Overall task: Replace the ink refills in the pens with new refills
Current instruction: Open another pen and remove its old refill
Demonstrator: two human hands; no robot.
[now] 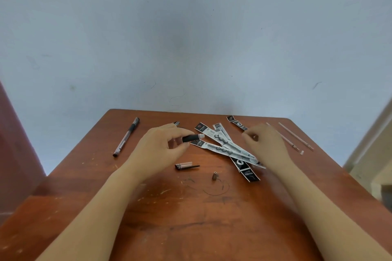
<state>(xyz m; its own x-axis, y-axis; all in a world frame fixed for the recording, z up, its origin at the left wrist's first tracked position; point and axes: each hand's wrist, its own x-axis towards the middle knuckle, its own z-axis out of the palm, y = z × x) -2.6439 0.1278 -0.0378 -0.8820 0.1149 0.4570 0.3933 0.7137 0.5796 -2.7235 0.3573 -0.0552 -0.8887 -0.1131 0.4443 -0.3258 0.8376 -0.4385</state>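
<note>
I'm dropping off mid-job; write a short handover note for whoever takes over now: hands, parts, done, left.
Left hand pinches an opened pen barrel by its black grip.
Right hand is at the refill packets, fingers curled; I cannot tell if it holds anything.
On the table: pen cap, metal tip, two bare refills at right, a whole pen at left.
Done: this barrel's cap and tip are off.
Left: fit a new refill, screw the tip on, cap it; the whole pen probably needs the same.
</note>
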